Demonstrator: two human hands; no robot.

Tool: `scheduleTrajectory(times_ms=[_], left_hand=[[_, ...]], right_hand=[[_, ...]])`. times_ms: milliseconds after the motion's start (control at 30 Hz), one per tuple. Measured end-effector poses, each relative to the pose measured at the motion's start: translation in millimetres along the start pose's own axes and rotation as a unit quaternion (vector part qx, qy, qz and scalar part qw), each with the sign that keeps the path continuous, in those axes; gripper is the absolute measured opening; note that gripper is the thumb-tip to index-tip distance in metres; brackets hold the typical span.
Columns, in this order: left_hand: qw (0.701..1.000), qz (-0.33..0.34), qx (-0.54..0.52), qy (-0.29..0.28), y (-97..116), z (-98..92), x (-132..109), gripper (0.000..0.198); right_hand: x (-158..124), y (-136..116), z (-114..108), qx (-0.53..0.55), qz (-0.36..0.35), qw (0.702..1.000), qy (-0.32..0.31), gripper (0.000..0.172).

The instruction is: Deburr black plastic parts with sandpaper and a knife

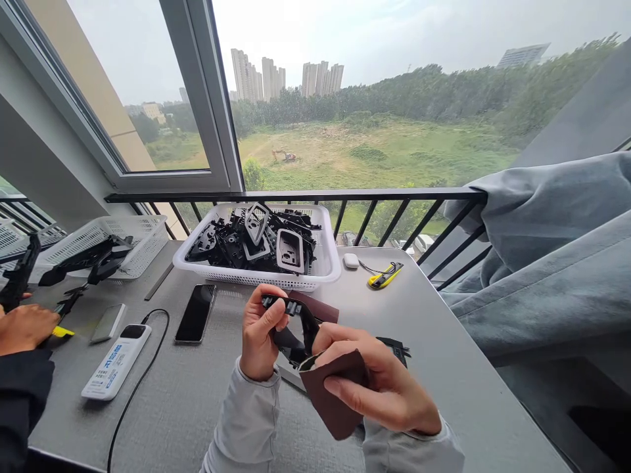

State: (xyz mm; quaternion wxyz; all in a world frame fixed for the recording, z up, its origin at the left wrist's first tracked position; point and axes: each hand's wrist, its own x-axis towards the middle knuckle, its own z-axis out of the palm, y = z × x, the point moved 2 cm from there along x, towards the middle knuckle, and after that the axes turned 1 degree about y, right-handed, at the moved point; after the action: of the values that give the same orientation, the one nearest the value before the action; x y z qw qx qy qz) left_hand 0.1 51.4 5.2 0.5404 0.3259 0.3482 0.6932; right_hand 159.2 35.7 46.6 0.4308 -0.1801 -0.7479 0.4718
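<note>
My left hand (259,338) pinches the upper end of a curved black plastic frame piece (309,325), thumb in front and fingers behind. Bent over in my right hand (387,378) is a brown sheet of sandpaper (340,410), with the thumb on its front face. The right fingers and the sandpaper's upper edge are close against the lower part of the plastic piece; whether they press on it is hidden. Behind the piece, another dark brown sheet (320,306) lies on the table. To the right of my right hand, a black part (398,349) shows partly.
A white basket (256,274) piled with black plastic parts stands at the back. Right of it are a white earphone case (351,261) and yellow utility knife (385,276). Leftward lie a phone (196,314), cabled power bank (117,361) and a co-worker's hand (27,325) holding black parts.
</note>
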Motion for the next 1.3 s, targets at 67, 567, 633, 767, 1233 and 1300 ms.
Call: scheduleTrajectory(times_ms=[67,567,633,767,1233,1300], left_hand=[[1.0,0.006,0.001,0.018,-0.8,1.7,0.8,0.03],[0.969,0.118,0.212,0.054,-3.9,6.3,2.2,0.024],[0.979,0.095,0.179,0.038,-6.8,5.4,2.0,0.021],[0.995,0.043,0.088,0.034,-7.4,2.5,2.1,0.019],[0.996,-0.03,0.081,-0.024,1.7,6.0,1.5,0.029],[0.995,-0.014,0.097,-0.014,0.8,5.4,1.0,0.03]], right_hand=[[1.6,0.6,5.1,-0.012,-0.008,0.999,-0.029,0.016],[2.2,6.1,15.0,-0.095,-0.049,0.993,-0.04,0.025],[2.2,5.6,13.8,-0.091,-0.049,0.994,-0.042,0.024],[2.4,4.6,9.3,-0.077,-0.044,0.996,-0.021,0.024],[3.2,12.8,-9.9,-0.07,0.043,0.996,-0.024,0.017],[3.5,14.1,-9.7,-0.068,0.045,0.996,-0.026,0.017]])
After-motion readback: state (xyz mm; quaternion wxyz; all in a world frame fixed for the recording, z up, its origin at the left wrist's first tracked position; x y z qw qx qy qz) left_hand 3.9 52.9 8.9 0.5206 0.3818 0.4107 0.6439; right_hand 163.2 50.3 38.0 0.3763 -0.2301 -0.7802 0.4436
